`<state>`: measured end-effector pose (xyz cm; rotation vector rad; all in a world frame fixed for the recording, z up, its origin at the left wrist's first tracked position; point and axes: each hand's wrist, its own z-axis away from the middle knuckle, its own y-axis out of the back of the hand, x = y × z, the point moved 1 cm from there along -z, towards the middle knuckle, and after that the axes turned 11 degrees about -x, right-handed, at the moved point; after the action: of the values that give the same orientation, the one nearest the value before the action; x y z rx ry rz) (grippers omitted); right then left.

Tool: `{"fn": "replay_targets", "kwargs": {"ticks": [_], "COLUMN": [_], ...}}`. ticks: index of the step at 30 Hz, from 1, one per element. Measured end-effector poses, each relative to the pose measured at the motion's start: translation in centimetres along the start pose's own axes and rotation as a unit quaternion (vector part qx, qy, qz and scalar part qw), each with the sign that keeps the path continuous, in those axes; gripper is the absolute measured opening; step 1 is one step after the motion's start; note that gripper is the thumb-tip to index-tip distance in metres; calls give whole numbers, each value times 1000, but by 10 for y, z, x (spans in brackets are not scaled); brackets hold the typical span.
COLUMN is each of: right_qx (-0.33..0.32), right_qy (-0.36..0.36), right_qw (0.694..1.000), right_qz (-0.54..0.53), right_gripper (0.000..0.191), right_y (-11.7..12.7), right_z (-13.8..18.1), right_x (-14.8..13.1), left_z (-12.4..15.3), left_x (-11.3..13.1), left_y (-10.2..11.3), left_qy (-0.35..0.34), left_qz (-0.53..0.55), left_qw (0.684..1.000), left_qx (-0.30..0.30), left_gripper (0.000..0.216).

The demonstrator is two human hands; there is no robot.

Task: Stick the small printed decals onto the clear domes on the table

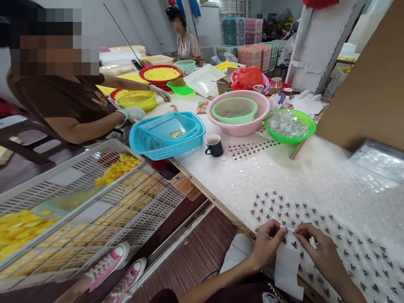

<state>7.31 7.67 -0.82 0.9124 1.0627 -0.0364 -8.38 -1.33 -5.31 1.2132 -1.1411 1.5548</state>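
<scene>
My left hand [269, 243] pinches the top left corner of a white strip of stickers [288, 263], which hangs down over the table's front edge. Small dark prints show on its upper part. Thumb and forefinger of my right hand [318, 244] are closed at the strip's top right edge; whether a single sticker is between them is too small to tell. Around and beyond both hands lie many clear round pieces [353, 246] bearing small dark marks, spread over the table [198, 170]. Farther back, a sheet of similar dark stickers [252, 148] lies flat.
A dark mug [213, 146] stands beside a blue basket [167, 136]. Behind are a pink basin [238, 128] and a green bowl [290, 136] of clear pieces. A crate [160, 191] with yellow pieces stands left. A gloved co-worker [63, 101] sits there; another person [187, 42] sits behind.
</scene>
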Motion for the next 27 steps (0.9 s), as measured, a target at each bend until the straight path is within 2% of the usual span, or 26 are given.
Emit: {"fn": "replay_targets", "kwargs": {"ticks": [5,10,13,16,22,25,27], "right_qx": [-6,-21,-4,20,55,113,143], "right_qy": [-13,-5,-5,-25,-49,-72,-83], "right_qw": [1000,997,993,982,923,884,849], "right_qz": [-13,-72,-121,-185,-378,-449,-502], "right_gripper": [28,24,23,25,43,46,44], "right_y": [0,1,5,12,37,53,60], "right_z": [-1,-1,-1,0,-7,-13,-18], "right_x": [-5,-16,-15,-7,3,3,4], "left_z": [-1,0,-6,-22,-85,-144,-201], "left_x": [-1,1,13,39,114,160,192], "left_y": [2,2,12,33,82,101,112], "left_qy": [-6,2,-14,-47,-139,-212,-242], "left_qz": [-12,-3,-24,-97,-239,-327,-393], "left_qw": [1000,1000,999,994,961,920,886], "left_qx": [-1,-17,-35,-22,9,28,36], "left_gripper": [47,41,39,40,27,23,22]}}
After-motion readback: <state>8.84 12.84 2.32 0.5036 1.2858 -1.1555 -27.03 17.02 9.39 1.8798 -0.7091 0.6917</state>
